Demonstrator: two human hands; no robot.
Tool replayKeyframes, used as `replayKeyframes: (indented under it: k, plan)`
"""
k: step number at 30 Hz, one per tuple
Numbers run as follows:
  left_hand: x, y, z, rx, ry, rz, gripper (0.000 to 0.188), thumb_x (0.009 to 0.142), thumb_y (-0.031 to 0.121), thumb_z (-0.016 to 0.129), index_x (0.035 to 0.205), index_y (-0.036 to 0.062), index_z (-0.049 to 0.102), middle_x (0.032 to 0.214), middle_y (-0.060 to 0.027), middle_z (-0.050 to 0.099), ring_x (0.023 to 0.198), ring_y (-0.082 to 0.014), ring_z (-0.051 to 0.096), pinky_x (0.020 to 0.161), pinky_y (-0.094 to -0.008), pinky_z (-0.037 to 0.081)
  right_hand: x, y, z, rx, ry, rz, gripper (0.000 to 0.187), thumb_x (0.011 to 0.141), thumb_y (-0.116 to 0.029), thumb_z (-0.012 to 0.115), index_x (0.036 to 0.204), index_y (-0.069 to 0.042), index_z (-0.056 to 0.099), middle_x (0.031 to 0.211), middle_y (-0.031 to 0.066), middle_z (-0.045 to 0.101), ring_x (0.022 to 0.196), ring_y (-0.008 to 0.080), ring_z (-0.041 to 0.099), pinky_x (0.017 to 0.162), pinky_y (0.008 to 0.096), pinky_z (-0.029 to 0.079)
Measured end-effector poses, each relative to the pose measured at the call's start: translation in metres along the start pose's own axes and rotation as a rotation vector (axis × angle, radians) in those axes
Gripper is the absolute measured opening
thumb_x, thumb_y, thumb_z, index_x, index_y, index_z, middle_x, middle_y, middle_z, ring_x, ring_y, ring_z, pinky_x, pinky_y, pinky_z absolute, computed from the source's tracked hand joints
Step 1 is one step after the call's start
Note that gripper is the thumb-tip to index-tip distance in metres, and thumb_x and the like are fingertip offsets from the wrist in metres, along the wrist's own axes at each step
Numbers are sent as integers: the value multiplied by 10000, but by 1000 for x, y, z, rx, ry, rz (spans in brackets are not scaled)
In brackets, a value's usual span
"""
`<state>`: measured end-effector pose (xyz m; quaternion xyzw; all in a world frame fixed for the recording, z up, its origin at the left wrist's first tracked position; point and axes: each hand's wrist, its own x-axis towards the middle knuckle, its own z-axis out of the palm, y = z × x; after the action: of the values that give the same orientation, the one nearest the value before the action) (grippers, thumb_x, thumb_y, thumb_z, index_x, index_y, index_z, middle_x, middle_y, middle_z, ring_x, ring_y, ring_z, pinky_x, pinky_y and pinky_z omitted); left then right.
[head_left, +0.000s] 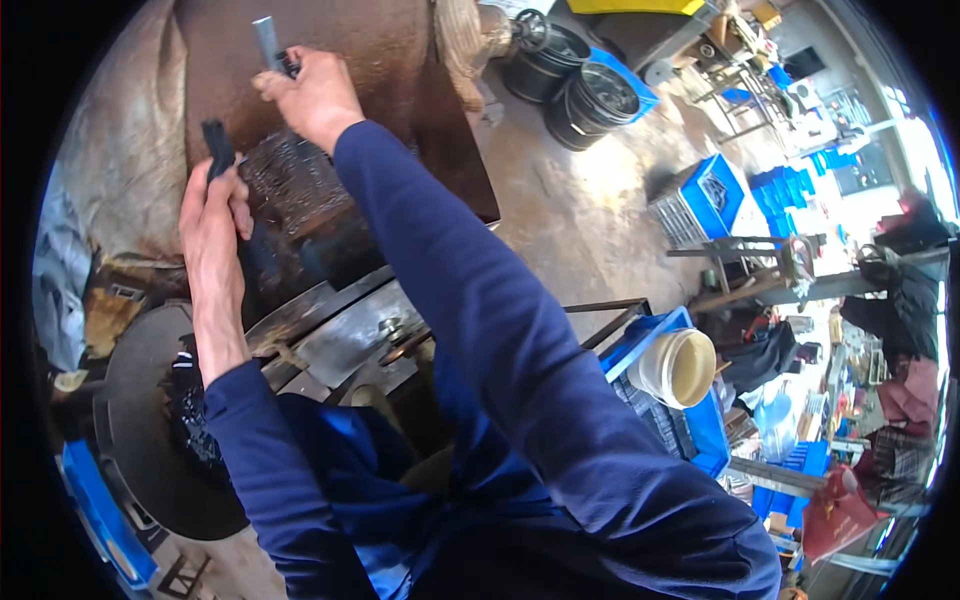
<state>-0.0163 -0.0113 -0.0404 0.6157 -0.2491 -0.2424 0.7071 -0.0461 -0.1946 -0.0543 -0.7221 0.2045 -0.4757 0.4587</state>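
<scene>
In my closed left hand [212,210] is a short dark object [217,148], its black end sticking up past my thumb. I cannot make out its kind. My right hand [320,97] is higher and to the right, its fingers closed round a flat grey metal piece [265,38] that points away from me. Part of that piece is hidden by my fingers. Both hands are over a brown, rusty-looking metal tray [465,150]. Between and below them, a dark, wet-looking patch of small bits [300,185] covers the tray's bottom.
A stained cloth [130,150] hangs at the left. Below it is a round dark tub [150,430] with shiny metal pieces. Black buckets [592,105] stand beyond the tray. At right are a blue crate [715,195] and a cream bucket [672,368] over a blue bin.
</scene>
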Motion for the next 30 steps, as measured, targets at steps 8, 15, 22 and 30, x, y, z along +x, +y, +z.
replayKeyframes:
  k: [8, 15, 22, 30]
  plan:
    - [-3, -2, -10, 157, 21, -102, 220, 971, 210, 582, 1135, 81, 651, 725, 48, 523, 604, -32, 428, 542, -200, 330, 3, 2, -8, -31, -5, -16, 178, 861, -150, 737, 931, 0, 672, 791, 65, 722, 629, 113, 628, 567, 273, 496]
    - [7, -15, -31, 398, 161, 21, 304, 931, 287, 612, 1079, 26, 667, 782, 21, 592, 748, -91, 516, 678, -261, 413, -1, -25, -19, -118, -108, 87, 212, 935, -250, 673, 904, -41, 665, 740, 7, 663, 627, 78, 544, 572, 246, 417]
    - [10, -12, -29, 352, 134, -7, 305, 935, 312, 576, 1079, 60, 671, 741, -49, 627, 715, -157, 568, 690, -313, 453, -10, -58, -24, 95, -199, 369, 185, 939, -237, 675, 967, -58, 638, 757, 22, 670, 459, 74, 455, 423, 251, 353]
    - [16, -17, -26, 422, 187, 19, 328, 928, 343, 573, 1079, 69, 671, 707, -128, 625, 710, -260, 614, 706, -396, 482, -12, -54, -21, 117, -188, 342, 189, 943, -231, 679, 1017, -64, 628, 786, 28, 680, 425, 73, 422, 397, 245, 338]
